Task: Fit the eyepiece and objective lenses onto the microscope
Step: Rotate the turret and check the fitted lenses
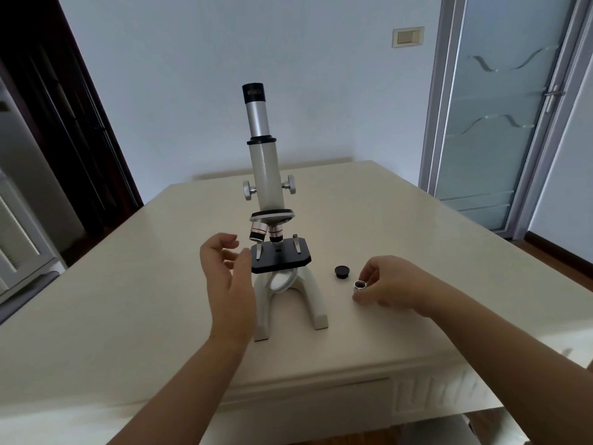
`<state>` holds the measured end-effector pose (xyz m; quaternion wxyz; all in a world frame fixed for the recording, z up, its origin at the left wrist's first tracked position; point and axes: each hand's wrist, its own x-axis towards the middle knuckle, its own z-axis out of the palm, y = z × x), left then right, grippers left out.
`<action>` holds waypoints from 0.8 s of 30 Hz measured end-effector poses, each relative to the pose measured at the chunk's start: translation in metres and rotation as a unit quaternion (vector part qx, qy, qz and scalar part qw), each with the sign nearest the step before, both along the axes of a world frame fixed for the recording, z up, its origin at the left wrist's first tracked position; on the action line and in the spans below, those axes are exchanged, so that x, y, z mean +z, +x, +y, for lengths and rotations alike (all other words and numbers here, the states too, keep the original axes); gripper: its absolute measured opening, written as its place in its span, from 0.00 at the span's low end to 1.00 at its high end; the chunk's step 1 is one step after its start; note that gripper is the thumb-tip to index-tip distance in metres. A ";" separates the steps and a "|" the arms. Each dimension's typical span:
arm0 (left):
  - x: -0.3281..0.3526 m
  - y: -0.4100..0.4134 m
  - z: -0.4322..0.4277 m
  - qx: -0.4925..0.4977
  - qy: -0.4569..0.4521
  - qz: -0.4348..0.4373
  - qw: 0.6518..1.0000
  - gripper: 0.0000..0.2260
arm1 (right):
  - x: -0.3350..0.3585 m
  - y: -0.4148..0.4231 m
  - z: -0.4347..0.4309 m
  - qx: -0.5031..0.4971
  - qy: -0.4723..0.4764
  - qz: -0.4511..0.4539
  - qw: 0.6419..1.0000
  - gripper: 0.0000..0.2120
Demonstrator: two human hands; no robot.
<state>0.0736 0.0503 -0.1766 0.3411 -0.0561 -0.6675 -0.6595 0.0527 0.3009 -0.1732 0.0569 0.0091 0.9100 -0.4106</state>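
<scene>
Microscope (263,175) stands beside the left hand (224,277), loosely spread, likely to steady it; right hand (390,281) pinches a lens (360,285), ready for fitting.

Single wide-angle head view, forward and down across the table (128,284), microscope (263,175) near and centred.

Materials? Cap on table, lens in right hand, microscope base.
Cap: matte black, no glints, probably plastic or rubber.
Lens, pinched by the right hand: bright silvery barrel with highlights, likely polished metal.
Base: smooth off-white paint, likely over cast metal; substrate not visible.
</scene>
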 end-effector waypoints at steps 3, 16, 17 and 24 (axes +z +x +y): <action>0.001 0.003 0.000 0.033 -0.084 0.044 0.995 0.15 | 0.002 -0.001 -0.001 -0.017 -0.035 0.019 0.999 0.10; 0.021 -0.002 0.004 0.086 -0.329 0.104 0.935 0.32 | 0.053 0.015 -0.046 0.031 -0.264 0.114 0.957 0.08; 0.023 -0.002 0.005 0.087 -0.334 0.106 0.933 0.32 | 0.055 0.016 -0.050 0.038 -0.267 0.114 0.956 0.08; 0.025 -0.004 0.007 0.051 -0.330 0.104 0.937 0.32 | 0.064 0.020 -0.067 0.034 -0.312 0.078 0.946 0.10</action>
